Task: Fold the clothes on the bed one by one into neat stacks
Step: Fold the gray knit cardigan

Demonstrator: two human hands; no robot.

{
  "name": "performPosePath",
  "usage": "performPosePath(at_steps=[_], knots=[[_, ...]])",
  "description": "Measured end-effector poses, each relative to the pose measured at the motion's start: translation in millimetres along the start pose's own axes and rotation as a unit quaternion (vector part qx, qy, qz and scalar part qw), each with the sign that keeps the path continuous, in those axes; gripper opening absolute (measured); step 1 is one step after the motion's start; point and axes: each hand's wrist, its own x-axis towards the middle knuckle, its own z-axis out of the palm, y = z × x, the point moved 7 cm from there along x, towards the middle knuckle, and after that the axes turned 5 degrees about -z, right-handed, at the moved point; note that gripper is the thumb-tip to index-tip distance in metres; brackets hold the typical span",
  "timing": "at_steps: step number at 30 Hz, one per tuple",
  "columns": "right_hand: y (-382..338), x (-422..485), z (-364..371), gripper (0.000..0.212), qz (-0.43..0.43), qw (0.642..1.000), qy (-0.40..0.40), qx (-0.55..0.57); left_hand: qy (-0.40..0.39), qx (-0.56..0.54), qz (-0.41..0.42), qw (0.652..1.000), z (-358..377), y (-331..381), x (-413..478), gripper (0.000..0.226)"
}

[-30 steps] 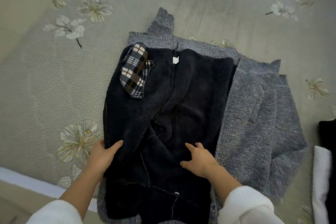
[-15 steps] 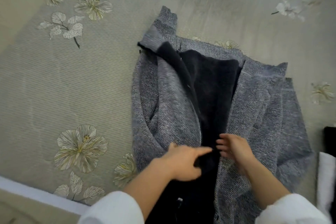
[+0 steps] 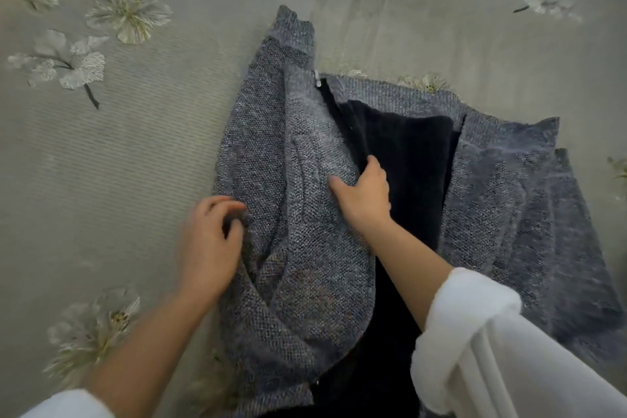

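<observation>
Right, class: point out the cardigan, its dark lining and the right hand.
cardigan (image 3: 305, 265): head view, on the folded-over grey front panel.
lining (image 3: 407, 153): head view, on the bare dark fleece in the middle.
right hand (image 3: 364, 195): head view, on the back of the hand.

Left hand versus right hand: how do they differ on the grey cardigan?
The left hand pinches the outer edge of the grey cardigan; the right hand grips its inner edge, beside the dark lining. The left hand lies nearer the camera; the right hand reaches further up. Both hold the same folded panel.
</observation>
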Motion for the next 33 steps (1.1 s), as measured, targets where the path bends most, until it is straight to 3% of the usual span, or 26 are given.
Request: performPosePath(at_steps=[2, 4, 5, 8, 10, 12, 14, 16, 17, 20, 22, 25, 28, 30, 33], knots=[[-9, 23, 0, 0.065, 0.019, 0.999, 0.007, -0.028, -0.043, 0.021, 0.044, 0.998, 20, 14, 15, 0.022], [-21, 42, -4, 0.028, 0.0, 1.0, -0.011, -0.025, -0.065, 0.047, 0.068, 0.994, 37, 27, 26, 0.023], [-27, 51, -12, 0.022, -0.025, 1.0, -0.001, -0.01, -0.068, 0.046, 0.072, 0.994, 42, 33, 31, 0.023], [-28, 62, -66, 0.034, -0.074, 0.985, 0.133, 0.082, -0.066, -0.006, 0.058, 0.996, 51, 50, 42, 0.025], [3, 58, -101, 0.033, -0.04, 0.966, 0.217, 0.136, -0.06, -0.043, 0.033, 0.997, 54, 59, 53, 0.026], [47, 55, -109, 0.024, 0.015, 0.973, 0.182, 0.143, -0.061, -0.068, 0.015, 0.996, 62, 71, 65, 0.031], [84, 55, -99, 0.013, 0.075, 0.987, 0.075, 0.12, -0.077, -0.088, -0.007, 0.993, 73, 85, 82, 0.038], [97, 64, -92, 0.022, 0.09, 0.989, 0.023, 0.112, -0.075, -0.104, -0.026, 0.991, 83, 99, 101, 0.043], [96, 71, -92, 0.025, 0.085, 0.989, 0.024, 0.116, -0.067, -0.113, -0.034, 0.991, 86, 105, 110, 0.043], [88, 95, -89, 0.063, 0.1, 0.976, 0.053, 0.183, -0.045, -0.106, -0.041, 0.992, 97, 125, 132, 0.042], [84, 111, -83, 0.076, 0.108, 0.97, 0.067, 0.208, -0.057, -0.077, -0.038, 0.995, 110, 138, 141, 0.042], [74, 122, -90, 0.055, 0.065, 0.978, 0.098, 0.174, -0.072, -0.077, -0.046, 0.993, 122, 149, 151, 0.031], [52, 122, -119, 0.031, -0.029, 0.964, 0.186, 0.185, 0.052, -0.111, 0.026, 0.992, 89, 162, 164, 0.033], [36, 129, -129, 0.022, -0.083, 0.957, 0.191, 0.201, 0.136, -0.118, 0.063, 0.982, 60, 169, 179, 0.041], [23, 151, -120, 0.02, -0.085, 0.968, 0.153, 0.183, 0.126, -0.073, 0.067, 0.987, 54, 167, 211, 0.047]])
